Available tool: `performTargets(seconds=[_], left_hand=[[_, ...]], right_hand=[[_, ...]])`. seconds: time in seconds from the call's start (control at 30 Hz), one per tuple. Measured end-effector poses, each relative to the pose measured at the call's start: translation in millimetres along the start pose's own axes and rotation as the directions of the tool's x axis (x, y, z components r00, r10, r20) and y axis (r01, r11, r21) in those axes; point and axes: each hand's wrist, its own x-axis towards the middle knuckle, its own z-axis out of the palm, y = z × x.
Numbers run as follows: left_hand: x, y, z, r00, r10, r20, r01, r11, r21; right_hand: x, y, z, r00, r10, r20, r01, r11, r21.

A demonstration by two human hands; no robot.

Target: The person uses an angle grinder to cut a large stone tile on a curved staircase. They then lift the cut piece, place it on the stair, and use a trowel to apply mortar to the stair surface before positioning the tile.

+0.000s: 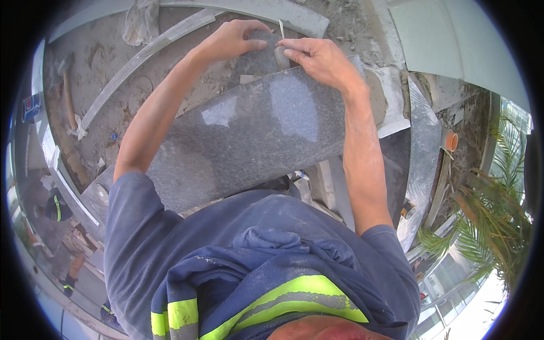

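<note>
The polished dark slab (pixel 226 150) spans beneath the forearms, its far edge liable to chip should the smaller stone piece (pixel 262 59) beside it slip from the left hand (pixel 235 41), fingers and thumb clasping it, while the right hand (pixel 322 61), hold indeterminable, bends near a thin pale stick (pixel 281 28).

Left hand's (pixel 245 38) fingertip contact on the dark stone piece (pixel 262 56) was too small to make out. Right hand (pixel 309 54) hid part of the small grey block (pixel 281 58); couldn't tell if it gripped that or the thin pale strip (pixel 281 28). Polished dark granite slab (pixel 238 136) was partly blocked by the right forearm (pixel 365 153) and grey T-shirt (pixel 141 226). Blue container (pixel 32 107) at left rim: contents unreadable. Co-worker (pixel 56 208) tiny, blurred. Palm fronds (pixel 487 238) clipped by the fisheye rim.
</note>
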Motion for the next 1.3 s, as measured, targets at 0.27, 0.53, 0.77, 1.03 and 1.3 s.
performTargets(seconds=[0.27, 0.53, 0.77, 1.03, 1.3], left_hand=[[2, 2, 11, 0.980, 0.007, -0.197, -0.031, 0.992, -0.120], [-11, 11, 6, 0.995, 0.036, -0.092, -0.034, 0.999, 0.024], [-6, 38, 7, 0.981, -0.054, -0.185, 0.033, 0.993, -0.114], [-10, 89, 29, 0.871, 0.357, -0.336, -0.275, 0.923, 0.269], [-75, 160, 195, 0.668, 0.721, 0.184, -0.711, 0.544, 0.446]], right_hand=[[11, 6, -3, 0.988, -0.129, -0.086, 0.132, 0.991, 0.027], [8, 1, 9, 0.993, -0.098, -0.068, 0.090, 0.990, -0.113], [9, 13, 11, 0.992, -0.086, -0.092, 0.074, 0.989, -0.131], [-89, -23, 44, 0.734, -0.239, -0.635, 0.071, 0.958, -0.278], [-289, 31, 85, 0.696, 0.186, -0.694, -0.507, 0.811, -0.291]])
